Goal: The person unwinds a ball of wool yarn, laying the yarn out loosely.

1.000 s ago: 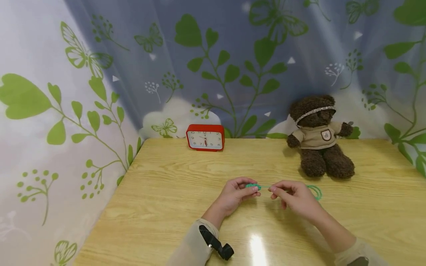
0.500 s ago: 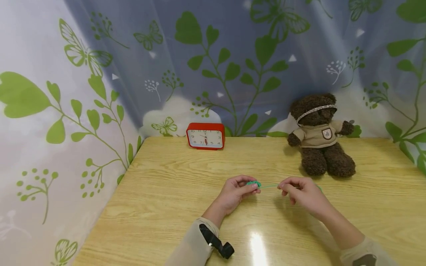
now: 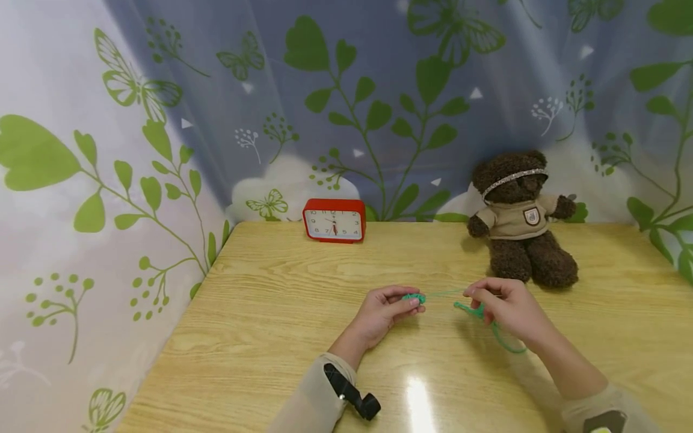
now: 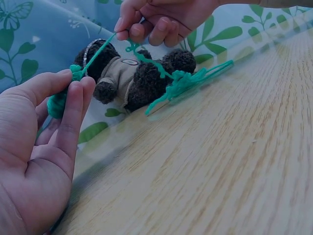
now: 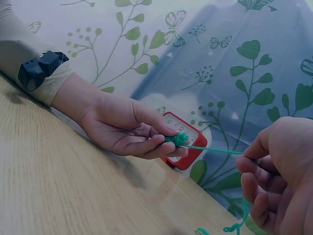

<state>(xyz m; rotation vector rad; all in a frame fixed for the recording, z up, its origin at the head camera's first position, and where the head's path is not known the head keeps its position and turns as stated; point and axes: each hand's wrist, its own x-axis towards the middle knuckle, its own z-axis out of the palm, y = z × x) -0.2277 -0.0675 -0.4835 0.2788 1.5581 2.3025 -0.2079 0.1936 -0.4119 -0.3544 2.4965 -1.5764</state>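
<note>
Between the thumb and fingers of my left hand [image 3: 376, 319] is a small bunch of green yarn [image 5: 177, 139], knotted or crocheted in look. A thin yarn strand [image 5: 215, 150] runs taut from it to my right hand [image 3: 511, 313], which pinches it between thumb and fingertips. Below the right hand dangles a looser, crinkled tangle of the same yarn [image 4: 180, 84], with long loops trailing from it. Both hands are above the table, a short way apart. Part of the bunch is hidden by the left fingers.
A red alarm clock [image 3: 334, 221] stands at the table's back, left of centre. Right of it, a brown teddy bear [image 3: 518, 222] in a beige shirt sits against the patterned curtain [image 3: 373, 78]. The wooden table [image 3: 260, 313] stretches around both hands.
My right hand has moved right and slightly up, so the strand between the hands is longer. Loose yarn behind it now hangs below it. The left hand has stayed nearly still.
</note>
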